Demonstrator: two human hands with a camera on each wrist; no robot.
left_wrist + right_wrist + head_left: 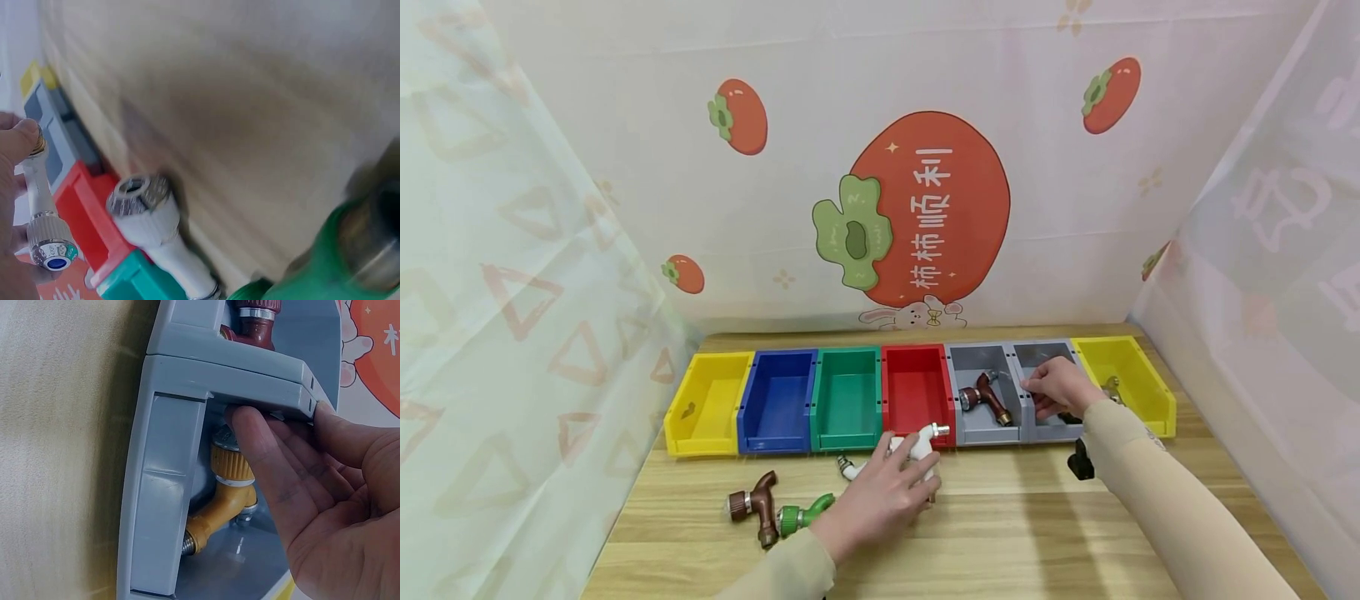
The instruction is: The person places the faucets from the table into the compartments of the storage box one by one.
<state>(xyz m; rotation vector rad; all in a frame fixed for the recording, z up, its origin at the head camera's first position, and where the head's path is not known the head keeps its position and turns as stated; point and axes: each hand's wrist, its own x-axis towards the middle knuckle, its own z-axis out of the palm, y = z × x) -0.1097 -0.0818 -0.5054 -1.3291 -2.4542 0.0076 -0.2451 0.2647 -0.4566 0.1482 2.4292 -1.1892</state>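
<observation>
In my left hand (887,492) is a white tap (925,446), held by the fingers in front of the red bin. The left wrist view shows its chrome knob end with a blue dot, the thumb by the threaded end. A second white tap (150,219) lies on the table, partly behind this hand in the head view. My right hand (1063,385) reaches into the right grey bin (169,487) and pinches its side wall, thumb at the rim and fingers inside. Beneath those fingers rests a yellow-orange tap (231,500) with a ribbed knob.
A brown tap (760,504) and a green tap (805,514) lie at front left. Yellow (700,442), blue (775,442), green (847,437) and red (917,396) bins line up leftward. Another brown tap (985,400) sits in the left grey bin; a metallic tap (1111,387) in the right yellow bin.
</observation>
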